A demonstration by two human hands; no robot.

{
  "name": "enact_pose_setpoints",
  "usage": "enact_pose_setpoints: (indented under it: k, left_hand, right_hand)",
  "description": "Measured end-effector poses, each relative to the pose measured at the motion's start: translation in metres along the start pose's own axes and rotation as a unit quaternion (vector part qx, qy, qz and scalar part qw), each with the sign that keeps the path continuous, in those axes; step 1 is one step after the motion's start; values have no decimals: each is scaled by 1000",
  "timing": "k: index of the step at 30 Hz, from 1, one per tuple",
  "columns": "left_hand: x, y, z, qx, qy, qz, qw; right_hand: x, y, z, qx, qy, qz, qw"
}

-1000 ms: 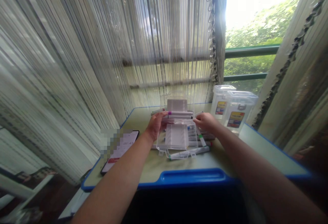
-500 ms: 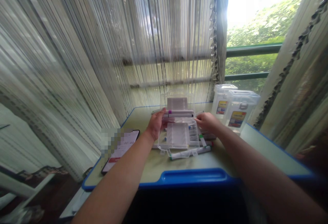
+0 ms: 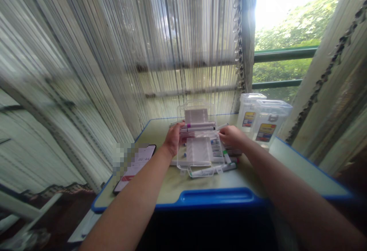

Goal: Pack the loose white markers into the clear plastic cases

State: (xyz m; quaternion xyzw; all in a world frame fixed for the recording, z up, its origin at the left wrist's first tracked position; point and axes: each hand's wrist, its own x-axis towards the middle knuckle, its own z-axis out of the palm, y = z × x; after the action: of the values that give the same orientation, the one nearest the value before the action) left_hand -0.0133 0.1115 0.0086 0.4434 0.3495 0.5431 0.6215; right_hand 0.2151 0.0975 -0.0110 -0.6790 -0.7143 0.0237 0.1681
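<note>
A clear plastic case (image 3: 197, 169) lies unfolded in front of me, tilted, with its two halves apart and pale panels inside. Along its middle are several white markers; one has a purple band (image 3: 188, 126). My left hand (image 3: 172, 138) is closed around the case's left side, thumb up by the marker ends. At the right edge my right hand (image 3: 231, 136) is closed, its fingertips pinched on the case near the hinge line. Loose markers lie under and beside the case, among them a green-banded marker (image 3: 226, 157). The fingers' undersides are hidden.
Two clear lidded boxes with labels (image 3: 269, 123) stand at the table's back right. A phone (image 3: 140, 162) showing a timer lies at left. The pale table has a blue rim with a pen tray (image 3: 218, 196) in front. String curtains (image 3: 186, 44) hang behind.
The case and the markers in it have tilted and shifted very slightly left. Both hands keep nearly the same place and hold.
</note>
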Motion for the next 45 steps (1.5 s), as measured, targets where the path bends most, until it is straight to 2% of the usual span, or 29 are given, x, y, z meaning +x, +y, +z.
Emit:
enact_pose_setpoints:
  k: [5,12,15,32,34,36,39,41,43,45]
  left_hand:
    - [5,-1,-2,-23,26,14,999]
    - [11,9,-5,-71,137,25,988]
    - [13,15,-6,-92,166,41,981]
    - [14,13,-8,-51,184,33,981]
    - [14,12,-8,-47,179,26,982]
    - [14,12,-8,-47,171,22,984]
    - [14,11,-8,-47,164,22,985]
    - [14,10,-8,-44,166,21,985]
    - [14,9,-8,-38,166,18,985]
    - [14,8,-8,-31,161,13,986]
  right_hand:
    - [1,1,1,3,9,-2,1000]
    - [1,2,3,7,10,-3,1000]
    - [1,3,3,7,11,-5,1000]
    - [0,3,1,16,10,10,1000]
    - [-1,1,-1,35,20,11,999]
    - [-2,1,-4,68,58,18,996]
    - [-4,2,-8,161,140,40,976]
    - [-4,3,-11,258,181,67,947]
    - [-4,4,-13,377,210,99,897]
    - [-2,4,-15,486,232,120,834]
